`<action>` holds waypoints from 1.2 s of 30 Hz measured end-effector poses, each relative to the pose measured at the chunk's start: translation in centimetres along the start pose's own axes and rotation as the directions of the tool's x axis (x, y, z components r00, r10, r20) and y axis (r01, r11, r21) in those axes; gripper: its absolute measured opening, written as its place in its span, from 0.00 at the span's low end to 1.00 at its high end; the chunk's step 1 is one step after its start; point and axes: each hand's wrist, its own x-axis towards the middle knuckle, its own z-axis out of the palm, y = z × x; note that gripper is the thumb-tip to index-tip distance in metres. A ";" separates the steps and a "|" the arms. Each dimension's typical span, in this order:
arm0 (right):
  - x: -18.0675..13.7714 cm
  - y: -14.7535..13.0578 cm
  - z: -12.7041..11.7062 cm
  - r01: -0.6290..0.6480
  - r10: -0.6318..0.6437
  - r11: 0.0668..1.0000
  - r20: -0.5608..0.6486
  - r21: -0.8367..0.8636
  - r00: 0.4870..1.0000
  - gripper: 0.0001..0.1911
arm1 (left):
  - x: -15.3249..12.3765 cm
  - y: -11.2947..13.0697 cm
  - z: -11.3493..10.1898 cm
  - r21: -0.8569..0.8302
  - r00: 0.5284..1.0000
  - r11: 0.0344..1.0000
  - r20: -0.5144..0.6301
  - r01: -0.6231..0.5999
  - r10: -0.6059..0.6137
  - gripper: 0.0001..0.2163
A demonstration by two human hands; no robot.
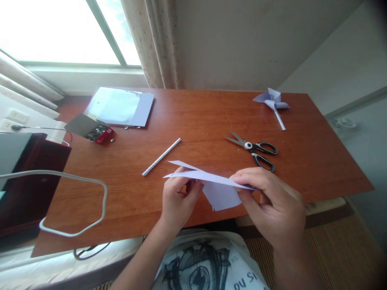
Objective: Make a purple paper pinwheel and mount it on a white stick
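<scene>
A pale lilac sheet of paper [222, 196] with cut flaps is held between both hands above the table's front edge. My left hand [179, 197] pinches its left part with thumb and fingers, and two pointed flaps stick out past that hand. On the right side, my right hand [272, 205] grips the sheet between thumb and fingers. Black-handled scissors [249, 147] lie with parted blades just beyond my right hand. A rolled white paper stick [161, 156] rests on the table beyond my left hand.
A paper pinwheel [273, 102] on a stick lies at the back right of the wooden table [199, 121]. At the back left are a stack of paper in a clear sleeve [117, 106] and an open box of small metal pieces [96, 131]. A white cable [104, 197] loops at left.
</scene>
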 end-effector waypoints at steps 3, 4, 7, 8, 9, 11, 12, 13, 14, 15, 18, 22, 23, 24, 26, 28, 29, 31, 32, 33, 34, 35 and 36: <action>0.1 -0.1 0.1 0.011 -0.011 1.000 0.007 -0.022 1.000 0.13 | 0.0 -0.2 0.1 -0.026 0.999 0.999 0.016 0.031 -0.030 0.09; 0.1 -0.2 0.1 0.014 -0.013 1.000 0.010 -0.026 1.000 0.13 | 0.0 -0.3 0.1 -0.033 0.999 0.999 0.019 0.036 -0.035 0.09; 0.1 -0.4 0.1 0.022 -0.021 0.999 0.006 -0.030 1.000 0.12 | 0.1 0.0 0.1 -0.055 0.999 0.998 0.009 0.040 -0.039 0.07; 0.2 -0.5 0.1 0.023 -0.023 0.999 0.007 -0.030 1.000 0.12 | 0.2 0.1 0.2 -0.046 0.999 0.998 -0.005 0.040 -0.040 0.06; 0.2 -0.6 0.1 0.022 -0.022 0.999 0.009 -0.029 1.000 0.12 | 0.2 0.2 0.2 -0.031 0.999 0.998 -0.026 0.045 -0.046 0.05; 0.2 -0.8 0.2 0.016 -0.016 1.000 0.019 -0.022 1.000 0.13 | 0.2 0.6 0.3 -0.008 0.994 0.997 -0.076 0.076 -0.077 0.04; 0.2 -0.9 0.3 0.017 -0.016 1.000 0.023 -0.017 1.000 0.13 | 0.1 0.7 0.4 -0.013 0.990 0.995 -0.098 0.100 -0.101 0.05; 0.3 -1.0 0.3 0.019 -0.019 1.000 0.025 -0.012 1.000 0.13 | 0.0 0.9 0.6 -0.035 0.985 0.991 -0.115 0.126 -0.129 0.05; 0.2 -1.0 0.4 0.027 -0.027 1.000 0.026 -0.011 0.999 0.13 | -0.1 1.0 0.7 -0.070 0.979 0.986 -0.126 0.151 -0.158 0.06; 0.2 -1.0 0.5 0.034 -0.034 0.999 0.027 -0.014 0.999 0.13 | -0.2 1.0 0.9 -0.111 0.973 0.978 -0.134 0.175 -0.189 0.07; 0.0 -1.0 1.0 0.072 -0.070 0.997 0.043 -0.041 0.997 0.13 | -0.6 0.8 1.5 -0.217 0.945 0.944 -0.156 0.250 -0.286 0.06; -0.2 -0.9 1.5 0.140 -0.134 0.984 0.066 -0.110 0.989 0.12 | -0.9 -0.1 2.4 -0.387 0.888 0.858 -0.172 0.338 -0.427 0.07; -0.2 -1.0 1.7 0.156 -0.149 0.980 0.069 -0.122 0.986 0.12 | -0.9 -0.3 2.6 -0.465 0.875 0.819 -0.167 0.338 -0.455 0.06; -0.2 -1.0 1.7 0.170 -0.162 0.977 0.071 -0.128 0.984 0.12 | -0.8 -0.4 2.7 -0.535 0.868 0.777 -0.148 0.333 -0.474 0.06; -0.1 -1.0 1.9 0.197 -0.189 0.972 0.070 -0.126 0.979 0.14 | -0.4 -0.2 2.8 -0.634 0.865 0.699 -0.093 0.331 -0.493 0.08; -0.1 -0.9 1.9 0.216 -0.208 0.968 0.069 -0.126 0.976 0.15 | 0.0 0.3 2.7 -0.684 0.859 0.639 -0.037 0.351 -0.511 0.11; -0.1 -0.8 1.9 0.221 -0.213 0.966 0.069 -0.132 0.975 0.15 | 0.1 0.6 2.5 -0.693 0.853 0.623 -0.021 0.363 -0.521 0.12; -0.3 -0.5 2.0 0.226 -0.216 0.963 0.081 -0.144 0.973 0.14 | 0.2 1.0 2.1 -0.693 0.843 0.610 -0.007 0.384 -0.538 0.13; -0.4 -0.4 2.0 0.228 -0.216 0.963 0.092 -0.145 0.972 0.14 | 0.2 1.1 1.8 -0.691 0.837 0.607 -0.004 0.393 -0.547 0.14; -0.5 -0.2 2.0 0.230 -0.217 0.963 0.100 -0.142 0.971 0.13 | 0.1 1.1 1.6 -0.692 0.829 0.600 -0.003 0.402 -0.560 0.14; -0.6 -0.1 2.0 0.235 -0.222 0.962 0.105 -0.137 0.969 0.13 | 0.0 1.0 1.4 -0.698 0.819 0.588 -0.002 0.410 -0.574 0.14; -0.7 0.1 2.1 0.239 -0.226 0.962 0.112 -0.130 0.968 0.12 | -0.1 0.9 1.2 -0.706 0.808 0.572 -0.002 0.416 -0.590 0.14; -0.8 0.2 2.1 0.242 -0.229 0.963 0.117 -0.121 0.966 0.12 | -0.2 0.8 1.0 -0.715 0.798 0.557 0.001 0.422 -0.603 0.13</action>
